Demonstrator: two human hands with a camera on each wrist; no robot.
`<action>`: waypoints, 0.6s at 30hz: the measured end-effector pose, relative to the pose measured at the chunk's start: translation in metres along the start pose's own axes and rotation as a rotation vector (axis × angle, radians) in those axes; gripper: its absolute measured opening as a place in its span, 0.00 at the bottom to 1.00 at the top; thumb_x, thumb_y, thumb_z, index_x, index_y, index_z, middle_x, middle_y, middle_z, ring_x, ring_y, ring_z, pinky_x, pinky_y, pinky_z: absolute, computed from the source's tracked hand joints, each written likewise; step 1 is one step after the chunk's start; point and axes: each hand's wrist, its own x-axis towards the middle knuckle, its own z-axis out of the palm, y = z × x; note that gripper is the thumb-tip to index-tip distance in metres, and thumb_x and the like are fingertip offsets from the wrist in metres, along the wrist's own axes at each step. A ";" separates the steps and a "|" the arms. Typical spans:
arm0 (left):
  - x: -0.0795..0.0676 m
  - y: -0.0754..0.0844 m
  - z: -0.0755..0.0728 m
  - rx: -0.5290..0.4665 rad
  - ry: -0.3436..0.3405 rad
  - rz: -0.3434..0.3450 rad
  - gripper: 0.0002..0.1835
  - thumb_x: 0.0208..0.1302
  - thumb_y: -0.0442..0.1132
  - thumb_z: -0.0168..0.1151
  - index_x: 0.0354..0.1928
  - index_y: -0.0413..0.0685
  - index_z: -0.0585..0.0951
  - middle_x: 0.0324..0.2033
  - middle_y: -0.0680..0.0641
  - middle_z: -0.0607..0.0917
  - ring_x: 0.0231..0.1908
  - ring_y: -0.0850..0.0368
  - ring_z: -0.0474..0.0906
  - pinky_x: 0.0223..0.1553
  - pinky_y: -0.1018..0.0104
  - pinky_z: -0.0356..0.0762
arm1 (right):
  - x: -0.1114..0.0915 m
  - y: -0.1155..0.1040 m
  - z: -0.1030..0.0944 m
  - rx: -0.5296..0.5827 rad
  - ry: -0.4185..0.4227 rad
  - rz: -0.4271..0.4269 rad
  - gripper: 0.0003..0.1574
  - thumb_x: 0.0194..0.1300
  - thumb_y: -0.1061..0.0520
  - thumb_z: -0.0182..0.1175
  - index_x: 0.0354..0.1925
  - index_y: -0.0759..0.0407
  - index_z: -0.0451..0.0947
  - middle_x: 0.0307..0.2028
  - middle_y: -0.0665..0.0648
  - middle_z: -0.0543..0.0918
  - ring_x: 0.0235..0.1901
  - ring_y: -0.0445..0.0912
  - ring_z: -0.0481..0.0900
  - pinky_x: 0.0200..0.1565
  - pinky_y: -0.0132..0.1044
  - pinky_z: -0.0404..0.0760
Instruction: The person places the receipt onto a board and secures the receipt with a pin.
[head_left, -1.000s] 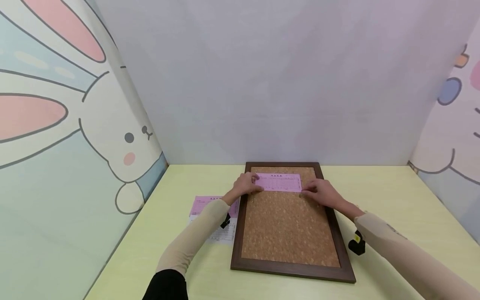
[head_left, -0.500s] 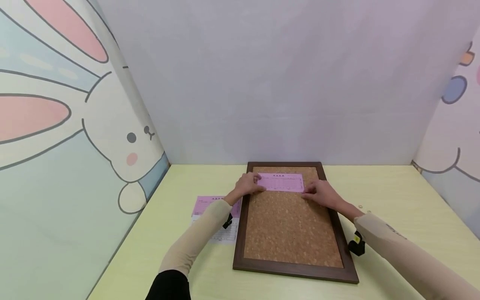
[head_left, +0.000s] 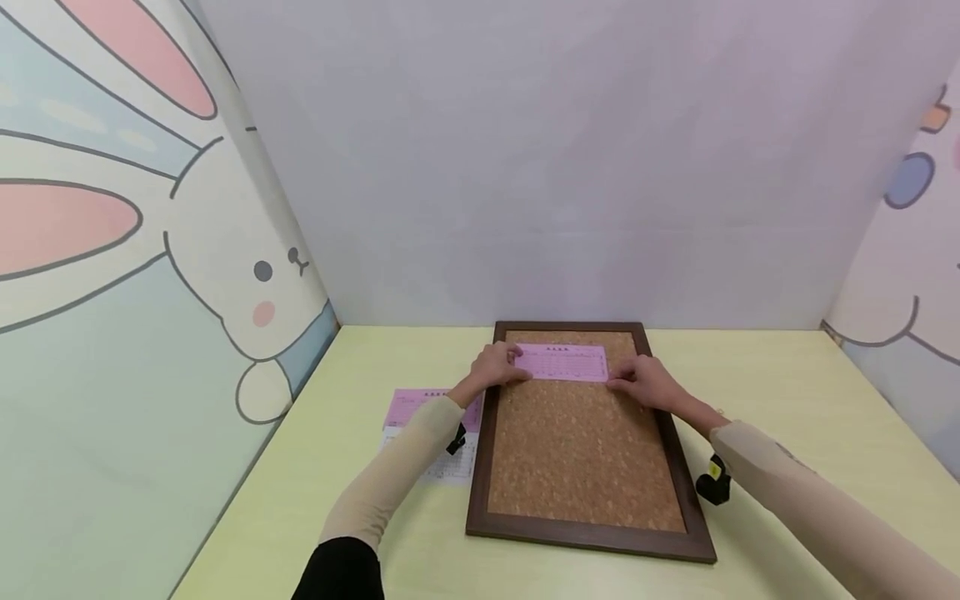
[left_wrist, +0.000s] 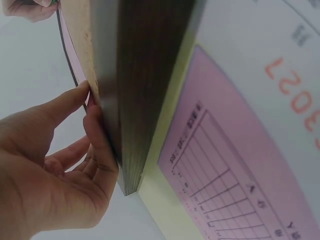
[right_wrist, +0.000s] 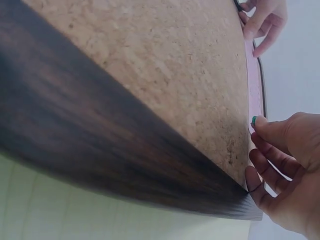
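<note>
A pink printed form (head_left: 562, 362) lies across the upper part of a brown-framed cork board (head_left: 585, 467). My left hand (head_left: 498, 365) holds the form's left edge against the cork, thumb at the lower corner and fingers higher up. At the lower right corner, my right hand (head_left: 647, 382) pinches a small green push pin (right_wrist: 254, 120), its thumb on the pin's head. The right wrist view has that thumb (right_wrist: 270, 131) over the form's edge, with the other fingers curled beneath. Whether the pin's point is in the cork is hidden.
Left of the board, a second pink form (head_left: 412, 406) and a white printed sheet (head_left: 452, 468) lie on the pale yellow table (head_left: 300, 500), partly under my left forearm. A grey-white wall (head_left: 577, 167) rises behind the board; rabbit-painted panels (head_left: 247, 317) stand at the sides.
The head view has shifted slightly. The right thumb and fingers have drawn a little closer at the form's lower right corner; the left hand and the form keep their place.
</note>
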 end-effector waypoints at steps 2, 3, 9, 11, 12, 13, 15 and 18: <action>0.000 0.001 -0.001 -0.005 -0.001 0.001 0.29 0.62 0.49 0.74 0.61 0.43 0.82 0.49 0.42 0.86 0.28 0.61 0.74 0.26 0.72 0.69 | 0.000 -0.002 -0.003 -0.012 0.000 -0.004 0.06 0.68 0.63 0.65 0.33 0.65 0.86 0.25 0.56 0.84 0.16 0.38 0.71 0.19 0.30 0.71; 0.000 0.001 -0.001 -0.008 -0.002 0.000 0.28 0.62 0.49 0.74 0.61 0.43 0.82 0.48 0.42 0.86 0.28 0.61 0.74 0.26 0.72 0.68 | 0.000 -0.003 -0.004 -0.023 0.002 -0.002 0.06 0.67 0.64 0.65 0.33 0.65 0.86 0.25 0.55 0.84 0.17 0.39 0.71 0.20 0.30 0.71; -0.001 0.003 -0.004 0.009 -0.006 -0.013 0.30 0.62 0.49 0.74 0.62 0.42 0.81 0.49 0.42 0.86 0.26 0.60 0.76 0.25 0.72 0.68 | 0.001 -0.009 -0.012 -0.053 0.022 0.017 0.05 0.66 0.64 0.67 0.34 0.66 0.87 0.26 0.57 0.87 0.23 0.40 0.71 0.25 0.30 0.70; -0.001 0.004 -0.004 0.024 -0.017 -0.007 0.30 0.62 0.50 0.74 0.62 0.43 0.80 0.49 0.42 0.86 0.28 0.60 0.76 0.26 0.71 0.69 | 0.002 -0.010 -0.013 -0.036 0.019 0.036 0.05 0.66 0.64 0.67 0.35 0.67 0.87 0.27 0.58 0.87 0.22 0.41 0.70 0.25 0.30 0.69; -0.001 0.004 -0.003 0.027 -0.024 -0.004 0.30 0.62 0.50 0.74 0.62 0.43 0.80 0.49 0.42 0.85 0.28 0.59 0.75 0.26 0.71 0.69 | 0.002 -0.010 -0.012 -0.032 0.017 0.040 0.06 0.66 0.64 0.66 0.35 0.67 0.87 0.27 0.58 0.87 0.22 0.41 0.70 0.25 0.31 0.69; 0.000 0.003 -0.004 0.029 -0.033 -0.002 0.30 0.61 0.50 0.74 0.62 0.43 0.80 0.48 0.43 0.85 0.28 0.59 0.76 0.26 0.71 0.69 | 0.004 -0.009 -0.012 -0.029 0.016 0.048 0.06 0.67 0.63 0.66 0.34 0.67 0.87 0.26 0.58 0.86 0.22 0.41 0.70 0.25 0.31 0.69; 0.002 0.003 -0.004 0.017 -0.055 -0.001 0.31 0.61 0.50 0.75 0.62 0.43 0.79 0.45 0.42 0.84 0.28 0.59 0.75 0.26 0.71 0.70 | 0.008 -0.007 -0.012 -0.025 0.017 0.068 0.07 0.67 0.63 0.66 0.33 0.67 0.86 0.24 0.55 0.84 0.22 0.41 0.69 0.24 0.30 0.68; 0.005 0.003 -0.006 -0.014 -0.081 -0.003 0.31 0.60 0.49 0.75 0.61 0.43 0.79 0.42 0.43 0.82 0.27 0.59 0.75 0.25 0.71 0.71 | 0.017 -0.005 -0.011 -0.025 0.020 0.078 0.08 0.68 0.62 0.65 0.33 0.67 0.86 0.23 0.52 0.81 0.22 0.41 0.68 0.25 0.31 0.66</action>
